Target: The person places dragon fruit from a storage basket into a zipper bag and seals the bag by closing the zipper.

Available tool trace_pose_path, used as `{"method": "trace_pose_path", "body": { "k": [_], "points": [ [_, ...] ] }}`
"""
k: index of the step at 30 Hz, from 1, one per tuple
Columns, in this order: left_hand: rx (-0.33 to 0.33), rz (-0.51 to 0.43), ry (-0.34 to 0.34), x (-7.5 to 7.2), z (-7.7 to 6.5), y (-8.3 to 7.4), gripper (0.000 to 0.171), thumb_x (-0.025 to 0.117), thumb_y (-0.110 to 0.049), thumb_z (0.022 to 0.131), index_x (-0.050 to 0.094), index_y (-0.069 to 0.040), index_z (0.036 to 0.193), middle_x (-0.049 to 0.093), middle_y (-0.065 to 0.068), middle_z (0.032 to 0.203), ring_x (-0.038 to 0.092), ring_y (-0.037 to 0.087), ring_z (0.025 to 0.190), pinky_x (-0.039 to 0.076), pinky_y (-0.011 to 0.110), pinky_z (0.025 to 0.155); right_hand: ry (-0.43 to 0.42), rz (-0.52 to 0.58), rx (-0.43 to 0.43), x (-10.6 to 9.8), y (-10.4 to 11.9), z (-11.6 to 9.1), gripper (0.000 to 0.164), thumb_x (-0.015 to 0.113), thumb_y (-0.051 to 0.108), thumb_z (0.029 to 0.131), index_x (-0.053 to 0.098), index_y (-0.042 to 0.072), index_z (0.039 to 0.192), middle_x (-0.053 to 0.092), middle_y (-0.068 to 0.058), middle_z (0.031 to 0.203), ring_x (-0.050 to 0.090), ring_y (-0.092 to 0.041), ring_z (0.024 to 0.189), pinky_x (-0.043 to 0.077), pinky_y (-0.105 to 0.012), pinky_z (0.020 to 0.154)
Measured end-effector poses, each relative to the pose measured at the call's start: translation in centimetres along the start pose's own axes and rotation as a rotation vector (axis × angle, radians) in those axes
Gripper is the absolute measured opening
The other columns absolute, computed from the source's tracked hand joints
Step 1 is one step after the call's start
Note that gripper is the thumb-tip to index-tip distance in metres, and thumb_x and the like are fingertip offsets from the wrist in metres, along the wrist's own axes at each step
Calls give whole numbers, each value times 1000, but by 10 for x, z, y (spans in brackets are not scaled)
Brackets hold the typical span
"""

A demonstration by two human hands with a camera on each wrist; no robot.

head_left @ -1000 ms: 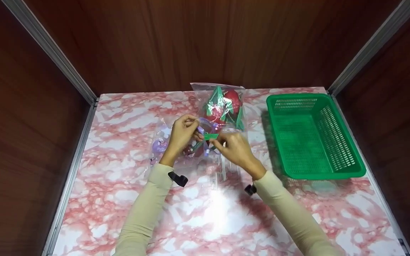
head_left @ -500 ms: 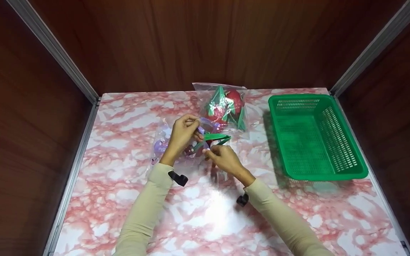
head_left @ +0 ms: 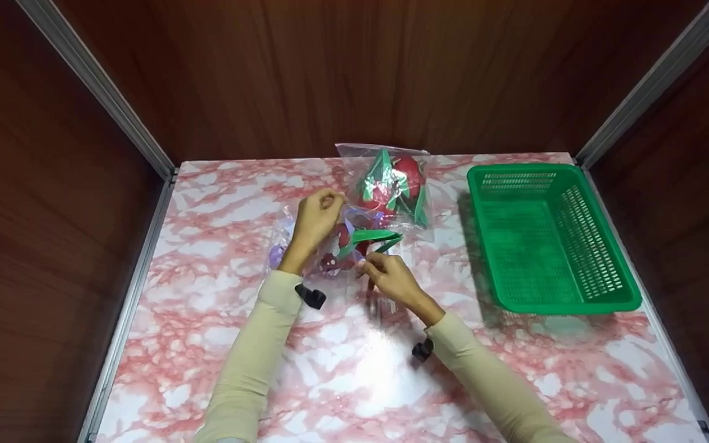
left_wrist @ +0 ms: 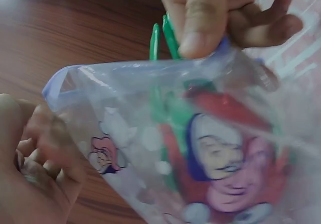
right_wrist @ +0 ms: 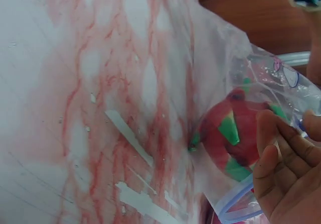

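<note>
A clear zip bag (left_wrist: 125, 113) with purple edging and cartoon prints holds a red-and-green thing shaped like a dragon fruit (right_wrist: 215, 133). Its long green leaves (head_left: 376, 235) stick out of the bag's mouth. My right hand (head_left: 391, 277) pinches the purple edge between thumb and fingers, as the left wrist view shows. Close to the bag's far corner is my left hand (head_left: 317, 215), its fingers loosely bent and apart from the plastic. It looks blurred in the left wrist view (left_wrist: 45, 158).
Behind, against the back wall, lies another clear bag (head_left: 391, 184) with red-and-green fruit shapes inside. A green basket (head_left: 484, 240) stands to the right on the pink-marbled table (head_left: 207, 369). More purple printed plastic (head_left: 276, 253) lies left of my hands. Wooden walls enclose three sides.
My right hand came off the green leaves and down to the bag's near edge. My left hand has let go of the bag's edge and shifted slightly up.
</note>
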State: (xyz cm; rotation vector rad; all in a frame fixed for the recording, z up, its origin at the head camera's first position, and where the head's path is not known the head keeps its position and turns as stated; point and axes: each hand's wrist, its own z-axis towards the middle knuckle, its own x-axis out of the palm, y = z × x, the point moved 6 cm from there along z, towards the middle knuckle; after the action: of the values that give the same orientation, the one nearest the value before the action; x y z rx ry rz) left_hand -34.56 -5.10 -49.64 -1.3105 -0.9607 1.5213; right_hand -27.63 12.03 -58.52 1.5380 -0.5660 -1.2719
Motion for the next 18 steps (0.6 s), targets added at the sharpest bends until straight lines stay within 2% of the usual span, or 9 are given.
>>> {"method": "trace_pose_path", "body": {
  "k": [3, 6, 10, 13, 15, 18],
  "points": [
    [61, 98, -25, 1, 9, -10, 20, 63, -16, 102, 77, -3, 99, 55, -8, 65, 48, 6, 56, 35, 19, 52, -5, 34, 13, -1, -2, -1, 35, 57, 27, 112, 75, -1, 104, 77, -28, 95, 71, -55, 76, 50, -23, 69],
    [94, 157, 12, 6, 17, -16, 18, 63, -14, 102, 77, -2, 100, 59, -3, 74, 51, 10, 66, 41, 22, 61, -22, 22, 13, -2, -2, -2, 33, 57, 27, 111, 76, 0, 102, 77, -28, 92, 71, -51, 74, 48, -22, 66],
    [129, 247, 132, 21, 28, -19, 18, 63, -12, 102, 76, 0, 107, 71, 8, 93, 60, 15, 83, 53, 27, 77, -51, -30, -4, -4, -1, -3, 29, 60, 22, 108, 75, 0, 97, 74, -25, 84, 67, -28, 65, 46, -22, 64],
    [142, 293, 240, 33, 35, -21, 20, 62, -9, 102, 75, 3, 112, 74, 15, 105, 65, 20, 94, 57, 33, 88, -62, -59, -10, -5, -1, -3, 25, 61, 18, 105, 74, -2, 95, 72, -22, 79, 59, -10, 63, 45, -23, 64],
    [139, 315, 313, 41, 38, -21, 22, 61, -6, 103, 75, 5, 116, 75, 18, 110, 66, 24, 99, 58, 37, 92, -66, -75, -9, -6, -1, -4, 23, 62, 16, 103, 73, -1, 93, 72, -19, 77, 57, -5, 62, 45, -22, 64],
    [144, 360, 419, 53, 41, -21, 24, 61, -4, 103, 73, 7, 120, 74, 21, 117, 68, 30, 107, 58, 41, 99, -69, -78, -11, -7, -1, -4, 24, 61, 17, 102, 74, -2, 93, 72, -17, 75, 56, -4, 61, 45, -23, 64]
  ]
}}
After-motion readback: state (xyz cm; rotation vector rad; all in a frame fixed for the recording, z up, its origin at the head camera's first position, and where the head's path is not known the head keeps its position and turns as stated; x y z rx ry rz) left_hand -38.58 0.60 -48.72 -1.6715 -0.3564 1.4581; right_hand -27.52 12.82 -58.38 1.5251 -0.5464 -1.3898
